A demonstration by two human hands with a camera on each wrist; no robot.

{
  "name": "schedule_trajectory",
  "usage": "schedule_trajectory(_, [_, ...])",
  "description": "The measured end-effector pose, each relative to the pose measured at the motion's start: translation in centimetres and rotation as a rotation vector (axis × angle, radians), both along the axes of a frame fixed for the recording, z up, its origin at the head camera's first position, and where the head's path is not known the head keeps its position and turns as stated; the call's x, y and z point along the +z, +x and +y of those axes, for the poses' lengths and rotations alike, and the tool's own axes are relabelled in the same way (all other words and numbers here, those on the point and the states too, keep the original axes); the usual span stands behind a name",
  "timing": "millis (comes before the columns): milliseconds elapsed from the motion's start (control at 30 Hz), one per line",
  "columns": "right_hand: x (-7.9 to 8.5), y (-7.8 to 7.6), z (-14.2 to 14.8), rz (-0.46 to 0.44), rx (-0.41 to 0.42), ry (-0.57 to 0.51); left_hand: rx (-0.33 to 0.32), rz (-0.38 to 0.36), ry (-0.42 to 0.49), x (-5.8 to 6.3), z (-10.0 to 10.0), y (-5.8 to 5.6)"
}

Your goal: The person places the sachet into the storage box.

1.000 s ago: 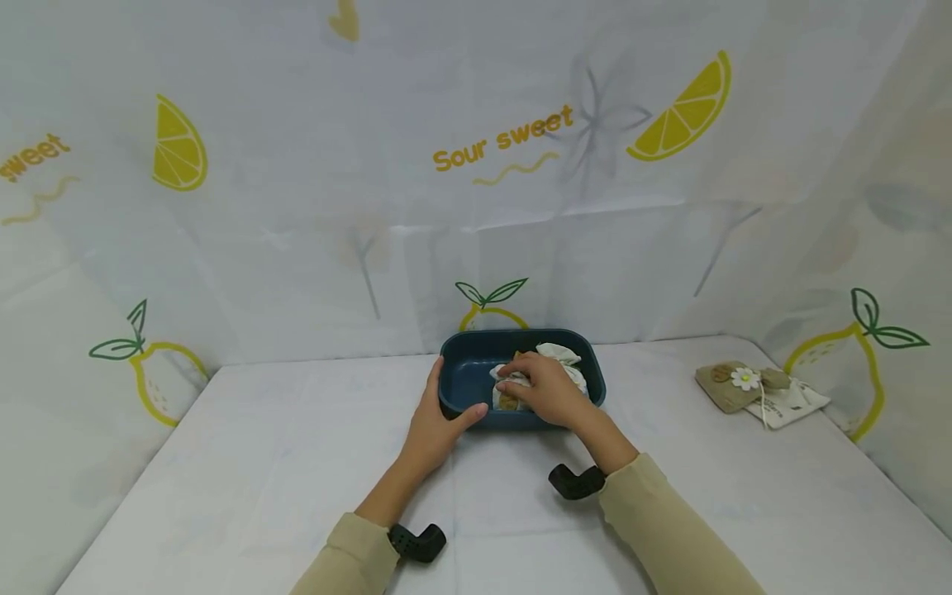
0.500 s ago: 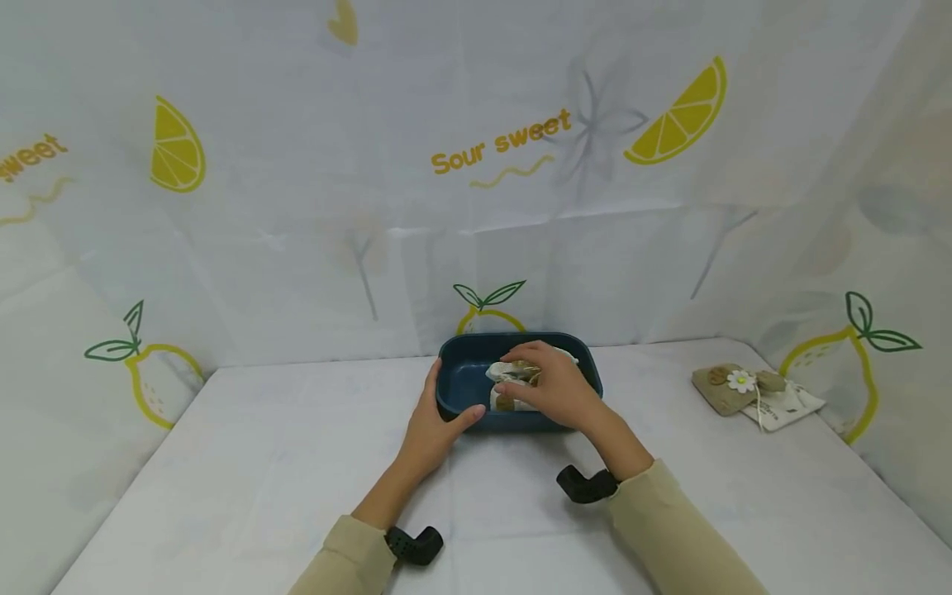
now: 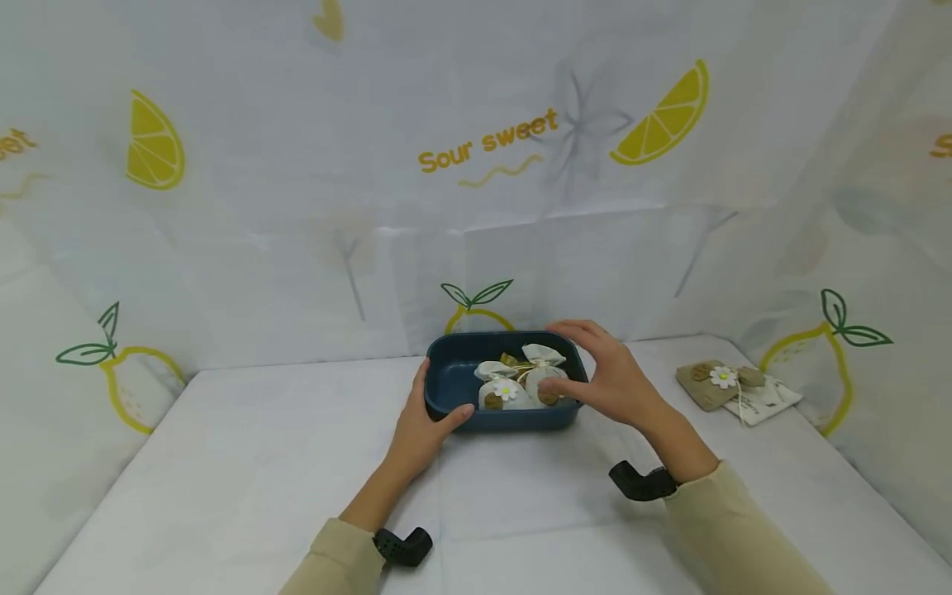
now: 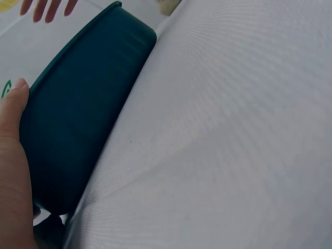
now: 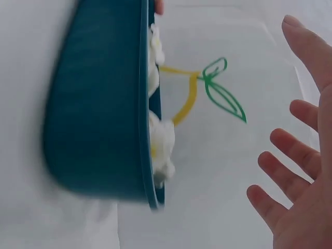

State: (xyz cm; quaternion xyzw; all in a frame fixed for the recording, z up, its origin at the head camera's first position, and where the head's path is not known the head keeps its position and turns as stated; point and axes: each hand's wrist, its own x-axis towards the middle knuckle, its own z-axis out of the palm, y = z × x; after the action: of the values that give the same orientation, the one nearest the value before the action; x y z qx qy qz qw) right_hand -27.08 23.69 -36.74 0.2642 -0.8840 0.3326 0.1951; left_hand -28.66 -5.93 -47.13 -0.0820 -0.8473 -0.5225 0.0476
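Note:
A dark blue rectangular tub (image 3: 513, 420) stands at the back middle of the table. My left hand (image 3: 416, 430) grips its left end, thumb at the front rim and fingers along the side; the left wrist view shows the thumb (image 4: 13, 109) against the tub wall (image 4: 78, 104). Inside, toward the right, lie small white drawstring pouches: one with a daisy (image 3: 504, 390) and a brown round patch, another (image 3: 545, 357) beside it. My right hand (image 3: 621, 382) hovers over the tub's right end, fingers spread and holding nothing. In the right wrist view the hand (image 5: 298, 176) is apart from the tub (image 5: 104, 104).
On the table's right side lie a tan pouch (image 3: 699, 384) with a daisy and a white printed pouch (image 3: 769, 401) partly under it. A white lemon-print cloth (image 3: 297, 248) hangs behind the table. Black wrist cameras (image 3: 643, 482) sit on both wrists.
My right hand has come up off the pouches and moved right to the tub's right end, its fingers spreading. The pouches now show more fully. My left hand keeps its place on the tub.

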Motion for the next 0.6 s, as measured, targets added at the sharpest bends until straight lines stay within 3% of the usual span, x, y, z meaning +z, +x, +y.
schedule_trajectory(167, [0.3, 0.1, 2.6, 0.047, -0.067, 0.049, 0.002, 0.003, -0.011, 0.1, -0.3, -0.1])
schedule_trajectory(400, [-0.9, 0.5, 5.5, 0.141, -0.174, 0.035, 0.007, 0.009, -0.009, 0.1, -0.2, -0.1])
schedule_trajectory(600, [-1.6, 0.3, 7.4, 0.134, -0.264, 0.026, 0.01, 0.005, -0.004, 0.0, 0.0, 0.0])
